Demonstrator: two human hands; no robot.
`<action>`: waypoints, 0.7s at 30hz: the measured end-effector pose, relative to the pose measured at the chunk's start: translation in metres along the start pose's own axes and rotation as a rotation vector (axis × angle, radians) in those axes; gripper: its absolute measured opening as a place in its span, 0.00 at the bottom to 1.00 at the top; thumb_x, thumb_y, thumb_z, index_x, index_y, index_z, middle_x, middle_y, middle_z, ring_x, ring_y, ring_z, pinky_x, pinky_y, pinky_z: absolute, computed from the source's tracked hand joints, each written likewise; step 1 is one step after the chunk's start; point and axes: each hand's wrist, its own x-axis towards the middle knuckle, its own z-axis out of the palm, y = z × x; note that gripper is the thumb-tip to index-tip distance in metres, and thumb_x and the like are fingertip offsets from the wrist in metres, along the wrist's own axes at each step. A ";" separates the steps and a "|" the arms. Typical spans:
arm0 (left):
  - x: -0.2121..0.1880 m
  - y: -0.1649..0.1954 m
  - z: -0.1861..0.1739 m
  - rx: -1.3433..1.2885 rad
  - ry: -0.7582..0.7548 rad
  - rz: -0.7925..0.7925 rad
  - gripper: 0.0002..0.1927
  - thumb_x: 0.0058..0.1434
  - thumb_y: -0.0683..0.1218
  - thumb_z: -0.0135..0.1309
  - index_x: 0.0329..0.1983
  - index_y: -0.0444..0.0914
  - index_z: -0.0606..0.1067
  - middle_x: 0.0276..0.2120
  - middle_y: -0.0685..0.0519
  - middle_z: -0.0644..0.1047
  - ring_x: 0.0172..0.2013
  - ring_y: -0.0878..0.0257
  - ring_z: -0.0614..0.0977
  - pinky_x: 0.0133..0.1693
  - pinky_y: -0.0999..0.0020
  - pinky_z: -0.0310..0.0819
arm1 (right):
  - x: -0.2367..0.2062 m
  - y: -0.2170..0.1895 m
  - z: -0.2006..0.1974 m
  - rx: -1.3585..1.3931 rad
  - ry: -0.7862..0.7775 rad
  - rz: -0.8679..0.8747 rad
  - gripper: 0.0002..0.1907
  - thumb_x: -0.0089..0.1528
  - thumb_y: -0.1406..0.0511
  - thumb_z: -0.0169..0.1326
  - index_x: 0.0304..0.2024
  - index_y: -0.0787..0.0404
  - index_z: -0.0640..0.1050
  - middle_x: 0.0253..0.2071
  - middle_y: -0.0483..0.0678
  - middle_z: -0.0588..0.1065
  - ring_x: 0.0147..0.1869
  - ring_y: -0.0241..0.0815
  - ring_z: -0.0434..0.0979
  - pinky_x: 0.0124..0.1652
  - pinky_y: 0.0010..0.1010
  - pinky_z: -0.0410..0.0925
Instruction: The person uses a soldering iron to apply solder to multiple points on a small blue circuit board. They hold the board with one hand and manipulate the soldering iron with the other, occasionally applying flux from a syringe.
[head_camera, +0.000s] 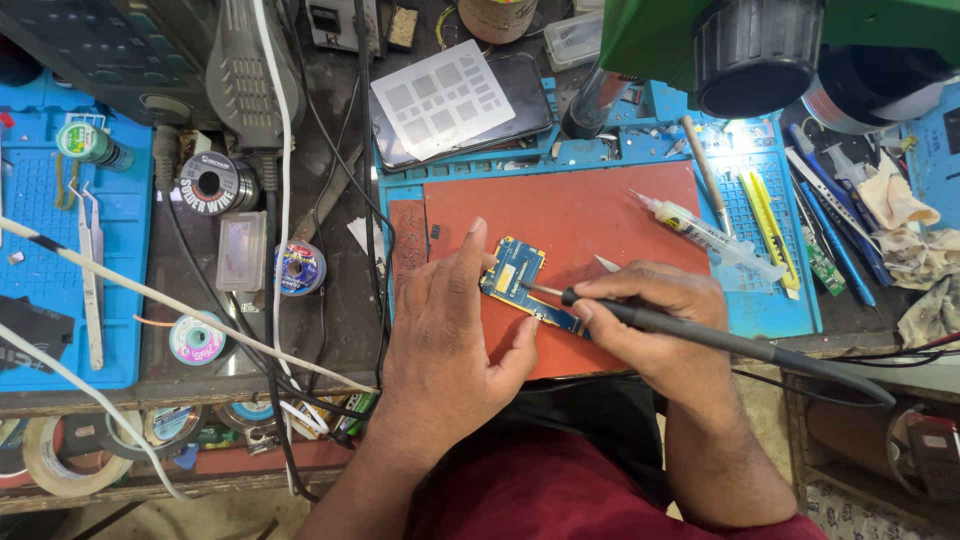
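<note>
While the slim black soldering iron (700, 335) is pinched pen-style in the right hand (655, 325), its tip is kept on the small blue circuit board (525, 285), which is pinned flat on the red rubber mat (590, 210) by the left hand (445, 335), fingers spread, so it can't slide. A clear flux syringe (710, 238) is parked nearby.

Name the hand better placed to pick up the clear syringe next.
Right, probably: the clear plastic syringe lies just beyond the right hand, though it holds the black soldering iron. The left hand steadies the blue circuit board.
</note>
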 end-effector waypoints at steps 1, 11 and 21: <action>0.000 0.000 0.000 0.001 -0.001 0.001 0.49 0.56 0.48 0.66 0.74 0.30 0.52 0.56 0.42 0.72 0.56 0.47 0.73 0.61 0.49 0.66 | 0.000 0.000 0.000 0.004 -0.020 -0.016 0.09 0.55 0.69 0.66 0.38 0.63 0.85 0.28 0.45 0.80 0.28 0.29 0.76 0.28 0.20 0.65; 0.000 -0.001 0.001 0.017 -0.007 0.006 0.49 0.56 0.49 0.65 0.74 0.30 0.51 0.56 0.41 0.71 0.56 0.46 0.73 0.61 0.49 0.66 | 0.001 0.000 -0.001 0.030 -0.043 -0.047 0.09 0.55 0.69 0.66 0.39 0.64 0.84 0.30 0.46 0.81 0.30 0.30 0.78 0.30 0.21 0.67; 0.000 -0.001 0.000 0.010 -0.012 -0.012 0.49 0.57 0.49 0.65 0.74 0.30 0.52 0.57 0.42 0.72 0.56 0.46 0.73 0.61 0.49 0.66 | 0.001 0.000 0.001 -0.015 0.006 0.007 0.09 0.55 0.69 0.66 0.38 0.63 0.85 0.29 0.46 0.81 0.29 0.29 0.78 0.29 0.20 0.67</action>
